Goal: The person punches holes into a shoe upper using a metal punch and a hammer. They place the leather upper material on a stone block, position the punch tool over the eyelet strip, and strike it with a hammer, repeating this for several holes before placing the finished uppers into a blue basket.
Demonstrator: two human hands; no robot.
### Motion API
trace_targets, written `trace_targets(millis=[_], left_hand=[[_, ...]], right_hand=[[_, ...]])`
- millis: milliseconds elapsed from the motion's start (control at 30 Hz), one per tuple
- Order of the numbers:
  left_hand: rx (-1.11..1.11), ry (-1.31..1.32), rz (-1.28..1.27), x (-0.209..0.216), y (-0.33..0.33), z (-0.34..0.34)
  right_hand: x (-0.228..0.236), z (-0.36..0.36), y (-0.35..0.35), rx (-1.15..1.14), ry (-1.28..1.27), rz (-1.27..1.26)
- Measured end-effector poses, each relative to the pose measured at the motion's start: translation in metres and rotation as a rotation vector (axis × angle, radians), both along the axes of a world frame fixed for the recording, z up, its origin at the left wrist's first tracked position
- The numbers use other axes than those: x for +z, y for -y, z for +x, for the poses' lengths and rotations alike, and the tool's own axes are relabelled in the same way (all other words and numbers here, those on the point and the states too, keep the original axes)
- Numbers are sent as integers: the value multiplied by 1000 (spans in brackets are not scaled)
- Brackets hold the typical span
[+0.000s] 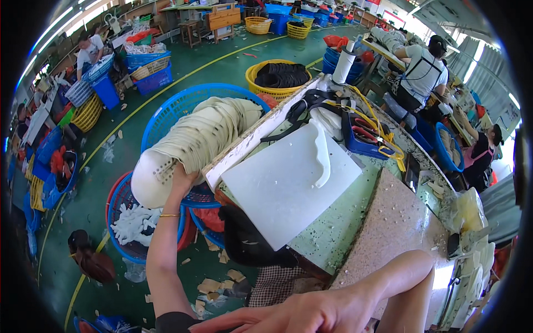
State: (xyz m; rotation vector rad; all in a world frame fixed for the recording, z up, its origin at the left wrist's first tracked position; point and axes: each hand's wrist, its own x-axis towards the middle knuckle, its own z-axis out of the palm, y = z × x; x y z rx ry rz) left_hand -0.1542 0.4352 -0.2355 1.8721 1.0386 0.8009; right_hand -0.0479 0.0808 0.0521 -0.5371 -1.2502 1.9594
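My left hand (184, 178) reaches forward to a long roll-like stack of cream shoe uppers (208, 133) that lies in a blue basket (161, 119). Its fingers are closed at the edge of the nearest cream piece, below rows of small holes; the fingertips are partly hidden. A thin gold bangle circles that wrist. Close to the lower edge of the picture is my right hand (316, 312), bent sharply at the wrist, back upward. Its visible fingers stretch to the left, partly cut off by the picture's edge, and nothing shows in them.
Right of the stack stands a worktable with a white board (288, 177), a curved white piece (321, 152), a blue tray of red-handled tools (363, 133) and a white thread cone (344, 64). A basket of white pieces (133, 222) is below. Co-workers (425, 72) sit beyond.
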Motion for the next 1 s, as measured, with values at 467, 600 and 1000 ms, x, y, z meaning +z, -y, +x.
trace_targets(millis=[467, 600, 1000], left_hand=[[22, -298, 345, -15, 31, -3], [150, -214, 449, -12, 41, -24], [175, 259, -58, 49, 222, -50]], right_hand=[[11, -15, 13, -2, 111, -311], [12, -20, 18, 17, 143, -369], [2, -20, 70, -262, -368, 21]])
